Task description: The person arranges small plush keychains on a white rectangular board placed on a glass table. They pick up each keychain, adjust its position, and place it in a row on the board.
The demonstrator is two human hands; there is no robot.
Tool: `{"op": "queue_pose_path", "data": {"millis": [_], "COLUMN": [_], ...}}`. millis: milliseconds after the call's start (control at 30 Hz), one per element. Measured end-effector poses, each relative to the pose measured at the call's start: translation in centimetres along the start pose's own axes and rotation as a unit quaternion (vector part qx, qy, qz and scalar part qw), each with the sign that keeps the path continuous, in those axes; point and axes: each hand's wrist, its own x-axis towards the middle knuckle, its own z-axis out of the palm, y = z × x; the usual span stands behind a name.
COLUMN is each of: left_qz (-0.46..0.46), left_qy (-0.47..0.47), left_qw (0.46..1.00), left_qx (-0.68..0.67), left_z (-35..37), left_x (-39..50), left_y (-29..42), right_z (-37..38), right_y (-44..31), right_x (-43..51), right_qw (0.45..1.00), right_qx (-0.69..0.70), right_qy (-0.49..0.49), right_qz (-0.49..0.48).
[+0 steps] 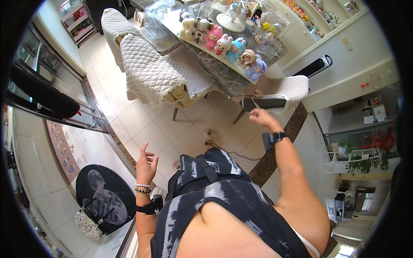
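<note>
My left hand (146, 164) hangs over the floor at the left, its fingers apart and nothing in them. Beaded bracelets and a black wrist strap circle that arm. Toward the chair at the right reaches my right hand (260, 117), fingers partly curled, with no object visible in it; a black device is strapped to that wrist. Just beyond it, a chair with a quilted cover (292, 88) stands by the table. Small plush dolls (222, 45) line the edge of a dark marble table (222, 72). Past them is a white round stand (230, 22) with small figures.
Two chairs under quilted covers (148, 67) stand along the table's left side. A dark cable (238, 156) runs near my legs. A sliding glass door (42, 61) and a round dark mat (106, 196) lie left. Shelves (316, 19) line the wall behind the table.
</note>
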Motion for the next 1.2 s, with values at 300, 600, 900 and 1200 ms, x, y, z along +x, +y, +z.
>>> {"op": "queue_pose_path", "data": {"millis": [300, 600, 900, 1200], "left_qz": [-0.054, -0.078, -0.080, -0.017], "left_qy": [0.009, 0.025, -0.003, -0.036], "left_qw": [0.998, 0.996, 0.997, 0.999], "left_qx": [0.027, -0.017, -0.001, 0.017], "left_z": [4.9, 10.8, 10.7, 8.7], "left_x": [6.6, 14.1, 19.0, 23.7], "left_y": [5.4, 13.5, 14.7, 15.3], "right_z": [-19.3, -17.9, -18.3, -20.1], "right_y": [-9.0, -12.2, -12.0, -11.9], "right_x": [17.7, 32.5, 33.2, 32.2], "right_qw": [0.970, 0.979, 0.987, 0.985], "right_qx": [-0.090, -0.194, -0.118, -0.136], "right_qy": [0.184, 0.013, -0.083, -0.036], "right_qz": [-0.133, -0.057, -0.076, -0.098]}}
